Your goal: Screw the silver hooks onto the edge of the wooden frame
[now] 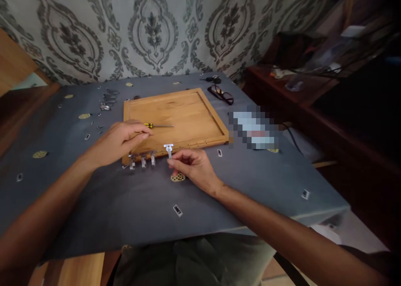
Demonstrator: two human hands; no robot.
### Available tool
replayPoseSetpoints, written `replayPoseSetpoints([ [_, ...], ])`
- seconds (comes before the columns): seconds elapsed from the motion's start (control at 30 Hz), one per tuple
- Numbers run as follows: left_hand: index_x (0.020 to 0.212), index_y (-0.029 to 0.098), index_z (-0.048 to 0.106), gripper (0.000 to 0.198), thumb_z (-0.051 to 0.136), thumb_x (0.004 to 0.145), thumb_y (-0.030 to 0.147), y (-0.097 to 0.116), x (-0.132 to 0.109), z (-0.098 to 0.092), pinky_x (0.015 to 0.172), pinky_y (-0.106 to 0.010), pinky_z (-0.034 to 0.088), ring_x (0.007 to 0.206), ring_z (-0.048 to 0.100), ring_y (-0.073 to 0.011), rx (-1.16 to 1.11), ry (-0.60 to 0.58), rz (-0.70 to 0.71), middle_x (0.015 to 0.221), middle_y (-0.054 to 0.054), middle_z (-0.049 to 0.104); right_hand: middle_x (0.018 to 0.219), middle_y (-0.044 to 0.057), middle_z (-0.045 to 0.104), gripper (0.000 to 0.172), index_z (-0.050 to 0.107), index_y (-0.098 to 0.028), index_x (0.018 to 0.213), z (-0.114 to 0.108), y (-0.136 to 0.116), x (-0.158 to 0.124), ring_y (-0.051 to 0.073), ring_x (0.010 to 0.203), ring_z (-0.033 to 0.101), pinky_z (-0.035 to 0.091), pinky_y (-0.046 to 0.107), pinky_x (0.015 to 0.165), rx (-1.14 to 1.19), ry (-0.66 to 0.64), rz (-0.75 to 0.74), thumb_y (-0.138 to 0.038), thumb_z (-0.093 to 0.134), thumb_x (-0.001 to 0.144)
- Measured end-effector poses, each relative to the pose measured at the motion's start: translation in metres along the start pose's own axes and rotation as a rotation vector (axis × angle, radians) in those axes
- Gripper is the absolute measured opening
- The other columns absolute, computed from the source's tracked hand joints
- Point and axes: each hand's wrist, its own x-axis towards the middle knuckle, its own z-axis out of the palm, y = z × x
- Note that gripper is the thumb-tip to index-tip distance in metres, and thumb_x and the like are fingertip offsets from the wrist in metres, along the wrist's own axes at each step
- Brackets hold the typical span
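A wooden tray-like panel (188, 119) lies flat on a grey cloth-covered table (125, 206). My right hand (194, 167) pinches a small metal T-shaped bracket (168, 149) against the panel's near edge. Three similar metal brackets (143, 160) sit in a row along that edge to the left. My left hand (120, 140) rests on the panel's near left corner with its fingers curled loosely beside the yellow-and-black handle of a screwdriver (159, 125), which lies on the panel.
A pile of metal hardware (108, 99) lies at the far left of the table. Black glasses (221, 94) sit behind the panel on the right. Small tags and round perforated discs (177, 177) dot the cloth. A dark wooden cabinet (313, 98) stands to the right.
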Motion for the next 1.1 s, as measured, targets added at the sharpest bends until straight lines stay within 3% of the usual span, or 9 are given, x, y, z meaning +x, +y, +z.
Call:
replayPoseSetpoints([
  [0.17,0.116,0.025,0.067,0.048,0.048,0.091,0.061,-0.002,-0.003,0.001,0.1,-0.036,0.048,0.108,0.065,-0.0214,-0.016,-0.103,0.031,0.12,-0.004,0.071,0.059,-0.007,0.061,0.029,0.066,-0.019,0.069,0.002,0.0,-0.002,0.006,0.047,0.058,0.044,0.019,0.048,-0.025,-0.001,0.007,-0.043,0.082,0.07],
  [0.3,0.121,0.028,0.065,0.05,0.043,0.092,0.063,-0.005,-0.005,0.007,0.106,-0.04,0.047,0.113,0.064,-0.0223,-0.015,-0.111,0.025,0.126,-0.004,0.069,0.058,-0.008,0.06,0.03,0.065,-0.019,0.069,0.003,0.002,-0.001,0.006,0.047,0.057,0.044,0.019,0.048,0.033,-0.01,0.058,-0.043,0.083,0.068],
  [0.57,0.115,0.03,0.07,0.048,0.04,0.091,0.059,-0.014,-0.002,0.032,0.099,-0.045,0.054,0.112,0.068,-0.0266,-0.047,0.018,0.055,0.121,-0.005,0.072,0.058,-0.006,0.062,0.046,0.063,-0.02,0.067,0.007,0.004,-0.001,0.008,0.049,0.061,0.047,0.022,0.051,-0.002,0.009,0.077,-0.062,0.082,0.061],
  [0.73,0.117,0.027,0.071,0.049,0.04,0.091,0.056,-0.01,0.003,0.029,0.084,-0.036,0.059,0.108,0.07,-0.0257,0.005,-0.034,0.065,0.121,-0.007,0.073,0.06,-0.008,0.06,0.049,0.062,-0.019,0.065,0.011,0.003,0.005,0.006,0.05,0.06,0.044,0.02,0.05,0.053,-0.041,0.072,-0.062,0.085,0.057],
  [0.93,0.119,0.03,0.069,0.049,0.039,0.092,0.058,-0.013,0.006,0.03,0.094,-0.036,0.057,0.114,0.067,-0.025,0.011,0.009,0.05,0.122,-0.003,0.072,0.06,-0.007,0.059,0.044,0.063,-0.019,0.067,0.015,0.004,0.005,0.008,0.054,0.06,0.044,0.02,0.054,0.033,-0.065,0.027,-0.058,0.084,0.063],
  [1.1,0.117,0.033,0.069,0.043,0.04,0.093,0.054,-0.02,0.009,0.037,0.092,-0.034,0.057,0.113,0.068,-0.0236,0.007,0.009,0.101,0.121,-0.001,0.072,0.059,-0.006,0.06,0.04,0.066,-0.019,0.07,0.012,0.013,0.001,0.008,0.055,0.058,0.045,0.021,0.054,0.04,-0.052,-0.005,-0.056,0.082,0.069],
])
